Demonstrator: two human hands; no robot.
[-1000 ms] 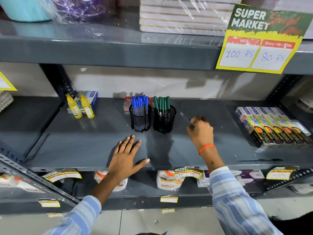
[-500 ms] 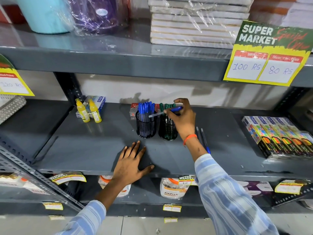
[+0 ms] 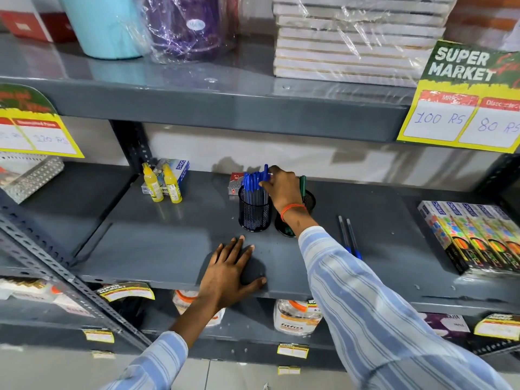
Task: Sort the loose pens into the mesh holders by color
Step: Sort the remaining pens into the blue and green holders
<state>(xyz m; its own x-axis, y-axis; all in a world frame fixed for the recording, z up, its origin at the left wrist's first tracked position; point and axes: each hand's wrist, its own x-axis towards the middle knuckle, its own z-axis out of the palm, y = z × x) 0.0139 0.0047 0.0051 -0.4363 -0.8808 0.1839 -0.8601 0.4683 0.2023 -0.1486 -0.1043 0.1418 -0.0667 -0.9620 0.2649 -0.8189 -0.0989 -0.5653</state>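
Two black mesh holders stand side by side on the grey middle shelf. The left holder is full of blue-capped pens. The right holder, with green pens, is mostly hidden behind my right wrist. My right hand is over the left holder, fingers pinched on a blue pen that stands upright among the others. My left hand lies flat, fingers spread, on the shelf's front edge. Two loose blue pens lie on the shelf right of the holders.
Two yellow bottles and a small box stand at the back left. Coloured boxes lie at the right end. A red-and-white pack sits behind the blue holder. The shelf above hangs low, with price cards on its edge.
My right hand carried a blue pen leftward from above the green holder to the blue holder and turned it upright into the bunch. The left hand stayed put.
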